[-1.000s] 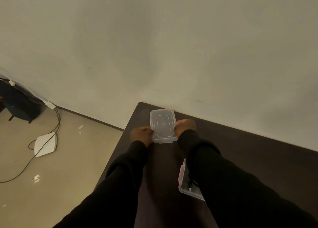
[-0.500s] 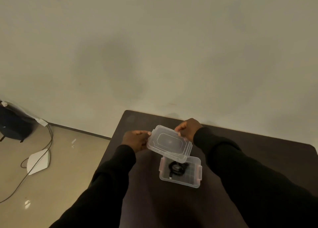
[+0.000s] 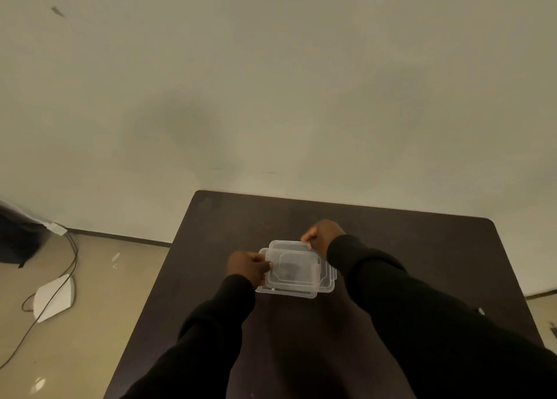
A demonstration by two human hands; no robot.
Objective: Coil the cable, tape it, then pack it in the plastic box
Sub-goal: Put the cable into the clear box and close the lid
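Lowered since half a sec ago: we had the lid [image 3: 297,267] tilted up above the plastic box [image 3: 324,288], now it sits nearly flat over the box, edges not quite lined up w/ the box rim, which peeks out along the near and right sides.

Our left hand [image 3: 248,267] is curled, fingers pinching the lid's left short edge, thumb side toward the lid. Our right hand [image 3: 322,237] is closed on the lid's far right corner, fingertips [image 3: 307,243] on the rim, knuckles up. Both hands grasp the lid; neither touches the surface as far as we can tell.

Both arms come in from the bottom of the frame in black sleeves, left forearm [image 3: 211,323] running almost straight up to the box, right forearm [image 3: 407,302] angling in from the lower right, wrist bent toward the lid.

Cable [image 3: 289,267]: only a dark blur seen through the clear lid, inside the box; can't tell the coil or tape.

Box sits near the middle of the dark surface [image 3: 407,232], which butts against a pale wall [image 3: 271,82].

Off to the left on the floor [image 3: 90,323]: a white flat device [image 3: 54,297] w/ a dark cord [image 3: 72,254] running to it, and a dark bag-like thing [image 3: 18,235] by the wall.
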